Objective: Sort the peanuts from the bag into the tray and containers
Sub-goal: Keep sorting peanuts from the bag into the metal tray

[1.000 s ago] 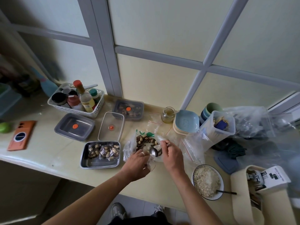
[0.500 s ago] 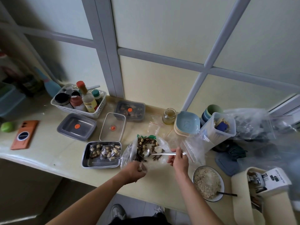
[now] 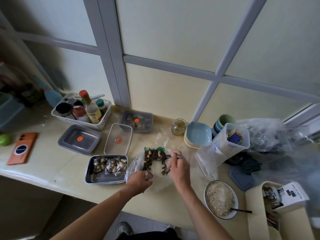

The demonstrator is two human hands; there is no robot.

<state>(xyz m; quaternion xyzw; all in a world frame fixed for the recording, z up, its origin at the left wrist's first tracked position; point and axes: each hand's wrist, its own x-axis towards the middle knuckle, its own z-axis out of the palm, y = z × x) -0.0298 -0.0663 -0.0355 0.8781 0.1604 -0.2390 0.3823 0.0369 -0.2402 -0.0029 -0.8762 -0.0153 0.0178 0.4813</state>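
From the head camera, looking down at a pale counter [image 3: 52, 167] under a frosted window, the two hands work well apart from each other over a clear plastic bag [image 3: 161, 178] lying open near the counter's front edge. The left hand [image 3: 139, 181] has its fingers curled round the bag's near rim, pinching the plastic. The right hand [image 3: 178, 168] grips the handle of a metal spoon [image 3: 174, 154], whose bowl end reaches into the bag (it is blurred, so what it carries cannot be told).

The peanuts [image 3: 150, 153] lie in the far part of the bag, mixed with dark slender pieces. Just to the left of the bag sits a steel tray [image 3: 105, 179] holding small clear packets of peanuts along its far side.

Beyond the tray stand a grey-lidded container [image 3: 78, 138], a clear-lidded container [image 3: 118, 138] and, against the wall, a dark lidded container [image 3: 136, 122]. A white basket [image 3: 69, 119] of bottles sits further left, and an orange phone [image 3: 22, 148] lies flat near the left end. To the right of the bag are a glass jar [image 3: 179, 126], a stack of blue dishes [image 3: 198, 135] and a bowl of pale grains [image 3: 220, 199].
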